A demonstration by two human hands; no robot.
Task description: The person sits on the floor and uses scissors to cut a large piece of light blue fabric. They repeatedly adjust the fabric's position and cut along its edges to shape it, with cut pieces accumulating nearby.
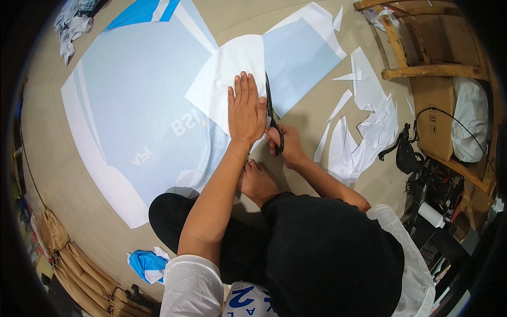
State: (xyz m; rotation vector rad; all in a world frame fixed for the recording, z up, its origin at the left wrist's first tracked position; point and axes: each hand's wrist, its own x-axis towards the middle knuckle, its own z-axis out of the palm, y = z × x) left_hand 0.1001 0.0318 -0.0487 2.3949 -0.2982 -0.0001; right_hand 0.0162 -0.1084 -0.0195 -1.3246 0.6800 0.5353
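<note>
My left hand lies flat with its fingers stretched out, pressing on a white fabric piece on the floor. In my right hand is a pair of black-handled scissors. Their dark blades point away from me along the right edge of the white piece, just beside my left thumb. How far the blades are parted I cannot tell. Under and left of the white piece spreads a large pale blue fabric panel with white borders. A smaller pale blue piece lies to the right of the blades.
White fabric scraps lie on the floor at the right. Beyond them are a wooden rack, a cardboard box and a black cable. A blue and white cloth bundle sits at lower left, near brown gathered fabric. Crumpled cloth lies at the far left.
</note>
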